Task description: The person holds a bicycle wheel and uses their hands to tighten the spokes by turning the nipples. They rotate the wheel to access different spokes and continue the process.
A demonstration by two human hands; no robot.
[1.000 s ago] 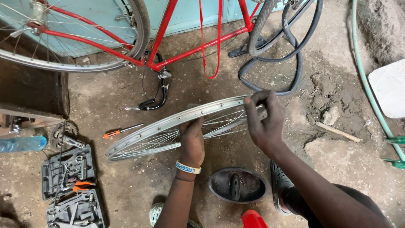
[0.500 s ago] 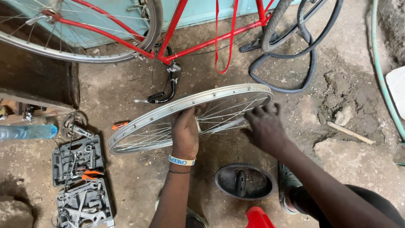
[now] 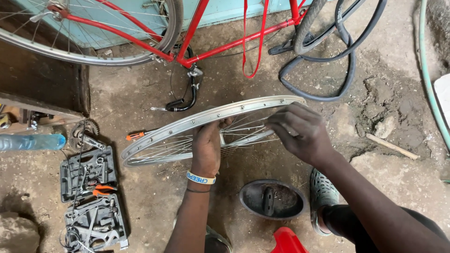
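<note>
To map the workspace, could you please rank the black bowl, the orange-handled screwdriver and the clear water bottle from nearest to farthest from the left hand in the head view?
From the left hand on the wheel rim:
1. Black bowl, lower right, by the foot.
2. Orange-handled screwdriver, left, at the rim's edge.
3. Clear water bottle, far left edge.

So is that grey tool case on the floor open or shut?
Open. The tool case lies spread flat in two halves, with its tools, among them orange-handled pliers, showing in their slots.
</note>
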